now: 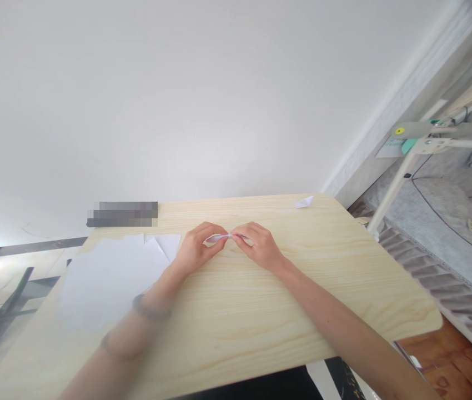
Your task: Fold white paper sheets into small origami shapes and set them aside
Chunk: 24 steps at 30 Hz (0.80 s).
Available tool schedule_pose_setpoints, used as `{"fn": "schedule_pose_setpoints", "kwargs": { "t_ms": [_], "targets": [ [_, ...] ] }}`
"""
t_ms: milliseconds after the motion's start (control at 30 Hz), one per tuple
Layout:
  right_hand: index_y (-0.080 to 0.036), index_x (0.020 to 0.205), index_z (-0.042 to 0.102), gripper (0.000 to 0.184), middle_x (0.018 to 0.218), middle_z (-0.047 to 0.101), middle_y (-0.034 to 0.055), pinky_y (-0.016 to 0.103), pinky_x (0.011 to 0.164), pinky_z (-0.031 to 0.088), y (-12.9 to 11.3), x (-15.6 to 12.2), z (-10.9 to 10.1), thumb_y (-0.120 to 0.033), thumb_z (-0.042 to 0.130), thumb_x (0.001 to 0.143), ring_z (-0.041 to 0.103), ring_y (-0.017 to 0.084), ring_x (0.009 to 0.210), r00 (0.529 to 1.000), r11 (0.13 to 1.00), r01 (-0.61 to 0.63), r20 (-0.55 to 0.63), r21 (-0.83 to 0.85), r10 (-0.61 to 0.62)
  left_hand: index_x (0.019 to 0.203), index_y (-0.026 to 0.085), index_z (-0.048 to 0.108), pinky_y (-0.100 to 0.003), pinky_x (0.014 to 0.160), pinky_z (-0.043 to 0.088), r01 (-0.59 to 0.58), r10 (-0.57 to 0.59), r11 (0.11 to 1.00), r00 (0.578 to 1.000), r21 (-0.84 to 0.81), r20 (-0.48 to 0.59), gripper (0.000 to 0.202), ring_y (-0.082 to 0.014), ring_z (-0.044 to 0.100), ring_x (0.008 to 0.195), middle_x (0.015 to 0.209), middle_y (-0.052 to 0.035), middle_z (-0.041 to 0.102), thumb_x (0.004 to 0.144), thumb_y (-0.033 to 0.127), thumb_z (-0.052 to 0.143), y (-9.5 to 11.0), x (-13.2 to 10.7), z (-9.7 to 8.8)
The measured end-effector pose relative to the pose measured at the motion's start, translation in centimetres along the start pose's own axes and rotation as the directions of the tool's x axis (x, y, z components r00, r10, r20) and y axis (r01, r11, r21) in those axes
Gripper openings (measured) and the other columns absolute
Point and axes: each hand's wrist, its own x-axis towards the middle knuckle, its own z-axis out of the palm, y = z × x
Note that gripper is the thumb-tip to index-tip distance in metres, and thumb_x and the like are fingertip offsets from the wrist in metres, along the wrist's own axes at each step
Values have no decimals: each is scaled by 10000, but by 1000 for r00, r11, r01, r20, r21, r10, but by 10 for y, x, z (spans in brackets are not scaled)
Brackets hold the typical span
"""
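Between my two hands, over the middle of the table, is a small folded piece of white paper [216, 238]. My left hand [200, 244] pinches it from the left, thumb below and fingers above. From the right, my right hand [261, 244] pinches the paper's other end, fingertips almost touching those of the left. Most of the paper is hidden by the fingers, so its folded shape cannot be made out. Left of my left hand lie several loose white paper sheets [111, 278], partly covered by my left forearm.
A small folded white paper piece [304, 203] lies at the far right of the wooden table [344, 266]. A blurred-out dark object [123, 214] sits at the back left edge. The wall rises behind; a white metal frame [398, 183] stands to the right.
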Motion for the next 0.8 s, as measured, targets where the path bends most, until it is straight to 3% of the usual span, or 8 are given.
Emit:
{"fn": "schedule_pose_setpoints", "kwargs": {
  "t_ms": [233, 800],
  "targets": [
    [-198, 850, 563, 97, 795, 630, 24, 283, 734, 432, -1, 0, 1, -210, 469, 827, 555, 137, 760, 1000, 1000, -9, 12, -15, 9, 826, 181, 607, -262, 739, 450, -5, 5, 1000, 1000, -10, -2, 106, -143, 574, 804, 843, -37, 624, 785, 231, 523, 1, 1, 0],
    [-197, 874, 598, 130, 814, 633, 34, 256, 695, 467, 3, -1, 2, -258, 501, 811, 571, 126, 751, 988, 980, -134, -61, 144, 144, 842, 180, 591, -245, 679, 444, 35, -35, 999, 999, 1, -13, 105, -124, 549, 745, 829, -29, 615, 795, 238, 517, 3, 0, 0]
  ]
}}
